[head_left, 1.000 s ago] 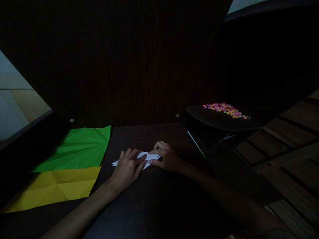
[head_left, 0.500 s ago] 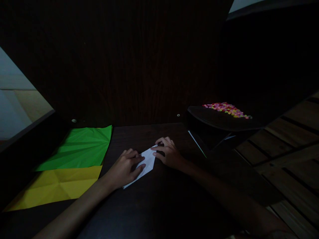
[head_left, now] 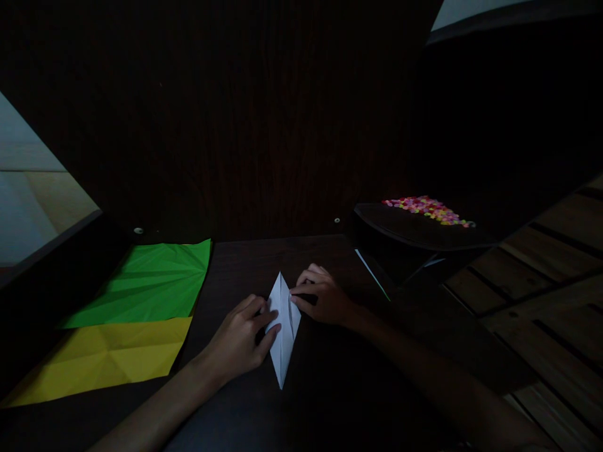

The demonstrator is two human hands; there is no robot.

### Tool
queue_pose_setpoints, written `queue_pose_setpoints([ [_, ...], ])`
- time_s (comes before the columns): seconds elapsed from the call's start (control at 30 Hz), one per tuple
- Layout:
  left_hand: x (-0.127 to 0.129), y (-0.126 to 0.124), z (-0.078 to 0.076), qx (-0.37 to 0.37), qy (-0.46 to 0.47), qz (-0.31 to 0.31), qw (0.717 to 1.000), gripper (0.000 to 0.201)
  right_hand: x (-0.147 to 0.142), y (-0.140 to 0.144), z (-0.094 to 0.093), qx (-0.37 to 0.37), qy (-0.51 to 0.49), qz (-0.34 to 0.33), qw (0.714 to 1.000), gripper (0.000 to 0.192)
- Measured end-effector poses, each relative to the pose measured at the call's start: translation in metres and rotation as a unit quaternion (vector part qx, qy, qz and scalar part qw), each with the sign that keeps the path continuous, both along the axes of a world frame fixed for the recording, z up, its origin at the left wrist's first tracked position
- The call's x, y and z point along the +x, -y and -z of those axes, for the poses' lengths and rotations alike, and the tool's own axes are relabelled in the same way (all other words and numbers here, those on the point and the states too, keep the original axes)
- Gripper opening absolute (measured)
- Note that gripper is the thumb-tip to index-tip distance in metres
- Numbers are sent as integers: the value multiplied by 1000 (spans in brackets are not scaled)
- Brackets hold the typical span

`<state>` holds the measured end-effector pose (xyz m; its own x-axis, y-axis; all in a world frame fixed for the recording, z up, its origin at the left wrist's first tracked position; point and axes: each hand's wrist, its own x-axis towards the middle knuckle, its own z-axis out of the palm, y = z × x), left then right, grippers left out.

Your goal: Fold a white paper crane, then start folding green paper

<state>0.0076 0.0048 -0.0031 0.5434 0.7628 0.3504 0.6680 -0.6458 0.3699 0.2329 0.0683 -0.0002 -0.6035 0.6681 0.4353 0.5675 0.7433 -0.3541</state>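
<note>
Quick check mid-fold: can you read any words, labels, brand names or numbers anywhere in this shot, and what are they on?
None can be read.
White folded paper between left hand and right hand: blank.
Green sheet and yellow sheet: creases only, no print.
Multicoloured specks on the dark tray: too small and dim to tell if any bear marks.

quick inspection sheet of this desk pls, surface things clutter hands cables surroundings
surface: dark wooden table, dimly lit
things: white folded paper, a long diamond, points toward and away from the person
clutter: green sheet and yellow sheet at left, both creased; coloured beads on a dark tray at right
hands: left hand and right hand each touch a side of the paper
cables: nothing seen
surroundings: dark wood panel behind, slatted wood at right
</note>
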Motion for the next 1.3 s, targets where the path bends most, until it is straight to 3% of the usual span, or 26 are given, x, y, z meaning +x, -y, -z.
queue_pose_setpoints([
  [0.1,4,3,4,27,-10,-29,999,25,-2,5,0,-4,43,-12,999,16],
  [0.23,3,3,6,24,3,-20,1000,24,-5,7,3,-18,62,-32,997,24],
  [0.43,-2,2,7,24,30,-23,999,24,-6,9,6,-40,86,-9,995,30],
  [0.87,-5,-3,4,49,-51,-38,997,30,-9,13,1,-25,157,24,987,38],
  [1.3,-8,-5,0,17,-95,-46,994,32,-3,8,-2,-111,153,14,982,77],
])
